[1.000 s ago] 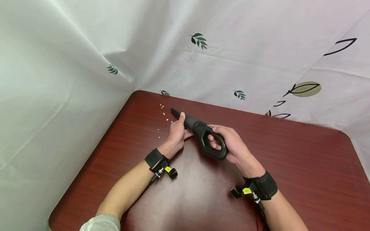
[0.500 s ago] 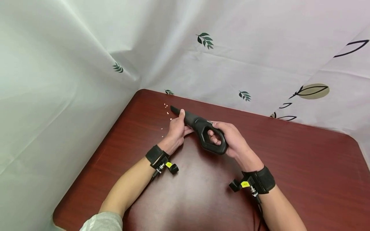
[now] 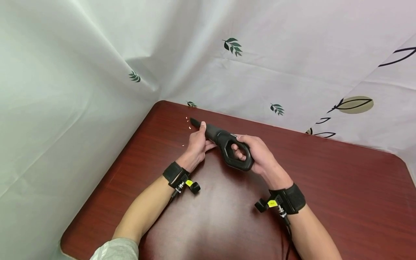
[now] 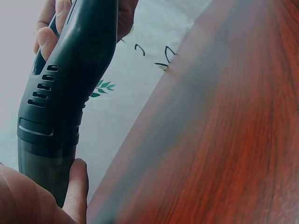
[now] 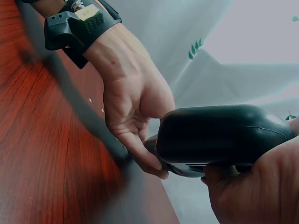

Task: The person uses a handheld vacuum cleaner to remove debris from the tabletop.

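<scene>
A black handheld vacuum cleaner (image 3: 223, 140) is held over the far left part of the table, its narrow nozzle (image 3: 195, 123) pointing toward the back left corner. My left hand (image 3: 196, 143) holds its front barrel, thumb on top and fingers beneath. Around the looped handle at the rear curls my right hand (image 3: 261, 154), fingers passing through the opening. Several small white bits (image 3: 190, 128) lie on the table just left of the nozzle tip. In the left wrist view, vent slots (image 4: 40, 87) show along the vacuum's side. The right wrist view shows the handle's rounded back end (image 5: 219, 135).
The dark red wooden table (image 3: 325, 180) has rounded corners. White curtain sheets (image 3: 260, 72) with leaf prints stand close behind it and along its left side. Black wrist straps (image 3: 287, 198) carry small cameras, with cables running back along the forearms.
The nozzle has shifted slightly left over the table, and both hands have moved with it. Fewer white bits show near the tip than before. The head view has turned a little left.
</scene>
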Demonstrator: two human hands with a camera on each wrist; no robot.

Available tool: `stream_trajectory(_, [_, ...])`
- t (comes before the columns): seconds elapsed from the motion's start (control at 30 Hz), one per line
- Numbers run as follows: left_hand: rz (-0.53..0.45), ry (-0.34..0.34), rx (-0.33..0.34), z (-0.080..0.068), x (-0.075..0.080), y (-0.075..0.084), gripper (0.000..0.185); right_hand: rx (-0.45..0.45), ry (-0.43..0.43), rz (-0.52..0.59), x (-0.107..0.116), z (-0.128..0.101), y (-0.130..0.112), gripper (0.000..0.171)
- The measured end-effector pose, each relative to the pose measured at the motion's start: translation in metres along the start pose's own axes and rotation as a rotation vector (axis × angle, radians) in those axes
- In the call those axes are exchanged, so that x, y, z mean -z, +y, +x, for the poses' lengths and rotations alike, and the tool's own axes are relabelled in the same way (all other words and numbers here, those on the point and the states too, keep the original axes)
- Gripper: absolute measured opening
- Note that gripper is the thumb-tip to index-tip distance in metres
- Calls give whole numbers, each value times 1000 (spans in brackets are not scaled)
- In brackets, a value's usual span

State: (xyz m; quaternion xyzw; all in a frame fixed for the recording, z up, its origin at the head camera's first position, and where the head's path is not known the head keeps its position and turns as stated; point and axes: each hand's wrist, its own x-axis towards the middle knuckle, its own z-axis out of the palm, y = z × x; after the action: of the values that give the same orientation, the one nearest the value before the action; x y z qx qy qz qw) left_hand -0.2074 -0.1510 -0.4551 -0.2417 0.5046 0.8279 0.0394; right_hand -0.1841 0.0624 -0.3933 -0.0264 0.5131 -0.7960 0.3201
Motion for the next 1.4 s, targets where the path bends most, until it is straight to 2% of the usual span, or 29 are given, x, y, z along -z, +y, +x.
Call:
stream_trajectory(0.63, [-20, 14, 16, 4, 5, 6, 68, -20, -40, 25, 1, 13, -2, 37])
stream_trajectory(0.83, [-39, -1, 29, -1, 1, 4, 65, -39, -93, 1, 7, 10, -8, 38])
stream_trajectory(1.17, [-54, -26, 27, -13, -7, -1, 60, -68, -78, -80, 15, -3, -17, 41])
stream_trajectory(1.4, [-58, -56, 32, -19, -12, -7, 59, -79, -75, -111, 24, -11, -22, 36])
